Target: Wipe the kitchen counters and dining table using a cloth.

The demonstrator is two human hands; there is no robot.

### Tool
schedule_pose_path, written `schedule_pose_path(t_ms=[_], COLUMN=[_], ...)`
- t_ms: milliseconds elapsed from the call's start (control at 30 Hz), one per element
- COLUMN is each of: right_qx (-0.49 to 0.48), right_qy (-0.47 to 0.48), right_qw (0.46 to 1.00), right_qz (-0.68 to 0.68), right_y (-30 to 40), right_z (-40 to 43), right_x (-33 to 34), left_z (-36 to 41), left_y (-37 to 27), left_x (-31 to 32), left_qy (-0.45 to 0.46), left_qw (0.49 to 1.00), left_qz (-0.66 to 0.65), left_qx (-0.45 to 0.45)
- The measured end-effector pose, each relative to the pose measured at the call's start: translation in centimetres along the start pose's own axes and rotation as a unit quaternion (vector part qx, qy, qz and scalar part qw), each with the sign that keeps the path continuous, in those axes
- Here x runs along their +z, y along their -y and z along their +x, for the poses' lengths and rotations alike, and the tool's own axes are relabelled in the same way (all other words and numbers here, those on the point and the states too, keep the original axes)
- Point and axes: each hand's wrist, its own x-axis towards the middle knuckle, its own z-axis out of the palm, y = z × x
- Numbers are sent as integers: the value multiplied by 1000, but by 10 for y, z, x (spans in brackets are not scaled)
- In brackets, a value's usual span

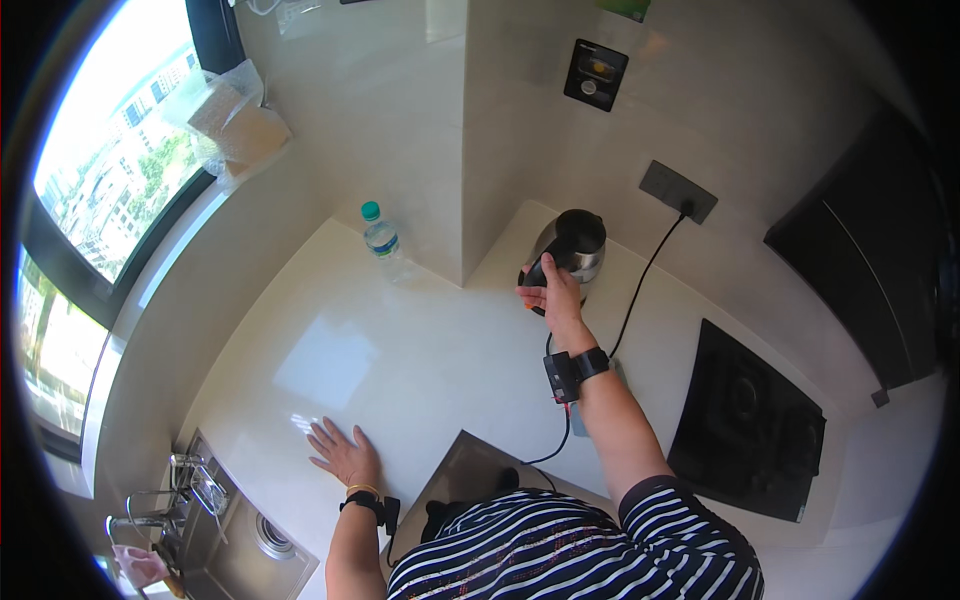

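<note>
My right hand (pixel 561 291) grips the black handle of an electric kettle (pixel 590 260) with a steel-coloured body and black lid. The kettle stands on the white countertop (pixel 442 360), near the wall corner. An orange detail shows below the handle, and my hand hides part of the kettle's side. My left hand (pixel 346 455) lies palm down on the countertop with fingers spread, holding nothing. Against the wall to the kettle's left, a clear plastic bottle (pixel 382 241) with a teal cap stands upright.
A black cord (pixel 642 271) runs from the wall socket (pixel 670 191) down behind my right forearm, which partly covers a pale blue-green item (pixel 580 421). A black cooktop (pixel 739 427) lies at right. Lower left is a steel sink (pixel 244 559) with a faucet (pixel 146 520).
</note>
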Motion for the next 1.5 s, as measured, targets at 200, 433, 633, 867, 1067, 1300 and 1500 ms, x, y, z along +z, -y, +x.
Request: schedule_pose_path(t_ms=[200,433,633,867,1067,1300,1500], right_qx=[1,2,-52,-294,-75,-137,-50], right_qy=[14,6,26,-29,108,48,-7], right_qw=[1000,1000,995,760,696,625,632], right_qz=[7,-15,-75,-579,-706,-767,-774], right_y=[-1,-1,-16,-85,-96,-68,-44], right_z=[2,-5,-30,-133,-178,-105,9], right_x=[-3,4,-28,-165,-221,-272,-275], left_z=[0,0,1,2,3,1,5], left_y=[0,2,4,3,-1,-3,10], left_x=[2,6,9,8,8,10,23], left_qy=[-6,-2,-10,-14,-8,2,-16], left_qw=[1000,1000,1000,999,999,997,995], left_qz=[5,19,29,36,47,72,100], left_qx=[-2,-1,0,4,0,-10,-3])
